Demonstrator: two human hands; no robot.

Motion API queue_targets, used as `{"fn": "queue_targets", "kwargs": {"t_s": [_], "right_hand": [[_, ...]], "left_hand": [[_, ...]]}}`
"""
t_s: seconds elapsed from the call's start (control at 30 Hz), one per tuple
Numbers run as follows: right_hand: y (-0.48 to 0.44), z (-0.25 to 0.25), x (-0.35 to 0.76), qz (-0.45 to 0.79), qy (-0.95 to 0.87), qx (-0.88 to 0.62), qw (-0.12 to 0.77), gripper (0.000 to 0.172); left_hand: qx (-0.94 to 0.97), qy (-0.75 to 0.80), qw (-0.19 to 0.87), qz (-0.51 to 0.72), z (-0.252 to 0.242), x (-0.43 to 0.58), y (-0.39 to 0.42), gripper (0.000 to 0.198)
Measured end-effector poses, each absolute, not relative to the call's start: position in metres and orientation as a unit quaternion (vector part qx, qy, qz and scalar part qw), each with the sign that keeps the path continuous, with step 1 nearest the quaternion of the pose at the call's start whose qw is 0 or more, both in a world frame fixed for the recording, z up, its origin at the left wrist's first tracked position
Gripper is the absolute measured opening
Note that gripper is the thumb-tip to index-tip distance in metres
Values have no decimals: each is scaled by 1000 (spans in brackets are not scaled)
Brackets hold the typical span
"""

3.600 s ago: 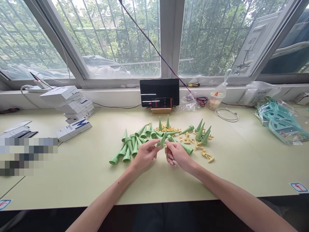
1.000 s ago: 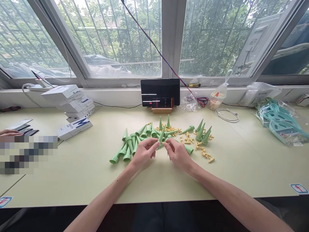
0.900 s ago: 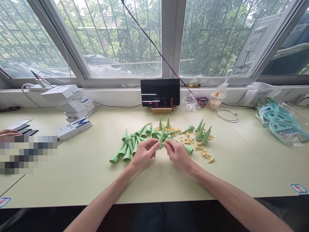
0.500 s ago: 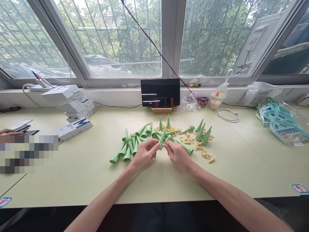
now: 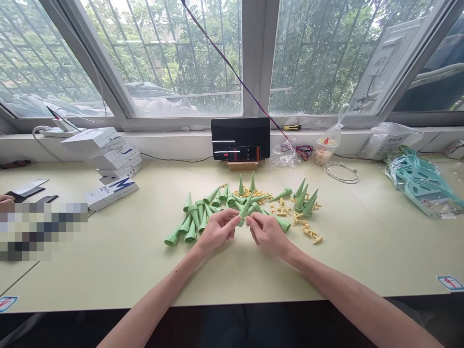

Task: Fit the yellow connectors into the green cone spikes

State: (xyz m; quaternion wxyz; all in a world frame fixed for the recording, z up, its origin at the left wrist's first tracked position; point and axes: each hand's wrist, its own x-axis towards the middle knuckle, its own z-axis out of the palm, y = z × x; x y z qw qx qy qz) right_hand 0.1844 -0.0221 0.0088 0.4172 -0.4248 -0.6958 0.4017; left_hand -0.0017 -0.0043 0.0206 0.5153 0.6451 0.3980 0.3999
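Note:
My left hand (image 5: 219,229) is closed on the base of a green plastic watering spike (image 5: 245,209), its point tilted up and to the right. Close beside it, my right hand (image 5: 267,231) pinches a small yellow plastic valve piece (image 5: 247,220), mostly hidden by the fingertips. Behind and left of my hands lies a heap of green spikes (image 5: 195,215), some with their hollow bases facing me. Several spikes (image 5: 300,200) stand upright to the right. Loose yellow valve pieces (image 5: 282,208) are scattered between and behind them.
A dark tablet (image 5: 240,133) with a phone in front leans by the window. White boxes (image 5: 112,154) are stacked at the left, near another person's hand (image 5: 6,203). A bagged cup (image 5: 326,147), a white cable (image 5: 341,173) and bagged teal plastic parts (image 5: 416,179) lie right.
My right hand has drawn slightly away from the spike's base, and the spike leans a little more to the right. The other person's hand at the far left has shifted left.

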Motion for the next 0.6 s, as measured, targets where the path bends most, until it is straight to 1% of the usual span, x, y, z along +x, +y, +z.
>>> {"fn": "queue_targets", "kwargs": {"t_s": [0.1,0.2,0.33,0.5,0.6], "right_hand": [[-21,8,184,488,-640,-414,425,34],[-19,8,183,578,-574,-391,429,37],[-17,10,184,660,-509,-356,423,41],[-17,16,186,764,-409,-309,392,39],[-17,19,187,804,-362,-299,365,38]], "left_hand": [[639,393,523,405,18,-2,-4,33],[632,395,528,408,14,-2,-3,38],[626,392,536,410,11,-3,-2,45],[628,385,530,420,11,-4,-1,46],[631,387,524,421,10,-4,-1,47]]}}
